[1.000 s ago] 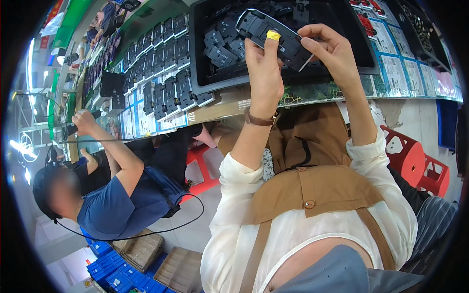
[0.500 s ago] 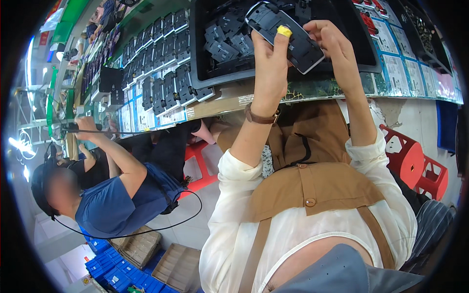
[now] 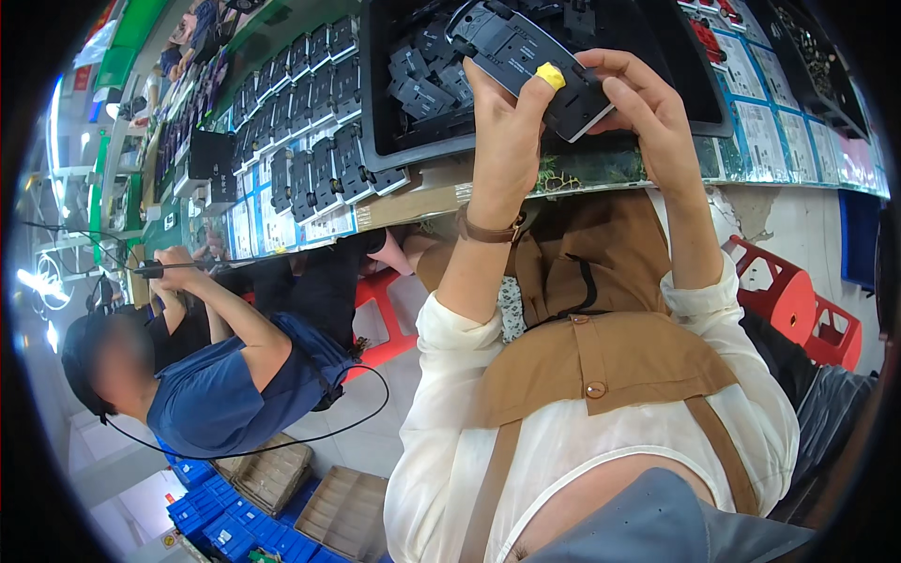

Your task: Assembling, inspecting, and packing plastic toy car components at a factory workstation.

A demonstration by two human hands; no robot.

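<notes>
A toy car (image 3: 514, 54) with its black underside facing up is held over the black bin, tilted from upper left to lower right. My left hand (image 3: 511, 117) grips its near side, the thumb lying on the underside and a yellow wrap (image 3: 551, 75) on the thumb's tip. At the lower right end of the car, my right hand (image 3: 652, 103) closes thumb and fingers on the car's edge. Whether a small part sits between those fingers cannot be seen. Beneath, loose black car base plates (image 3: 422, 80) fill the left part of the bin (image 3: 375, 141).
Left of the bin stand rows of toy cars (image 3: 324, 174), undersides up, beside a black box (image 3: 208, 169). Red toy cars (image 3: 709, 42) lie on the right. A co-worker (image 3: 216, 375) holds a cable-fed tool at far left. Red stools (image 3: 779, 296) stand below the table.
The toy car has shifted slightly left and turned a little. My right hand has come in from beside it and closed on its lower right end.
</notes>
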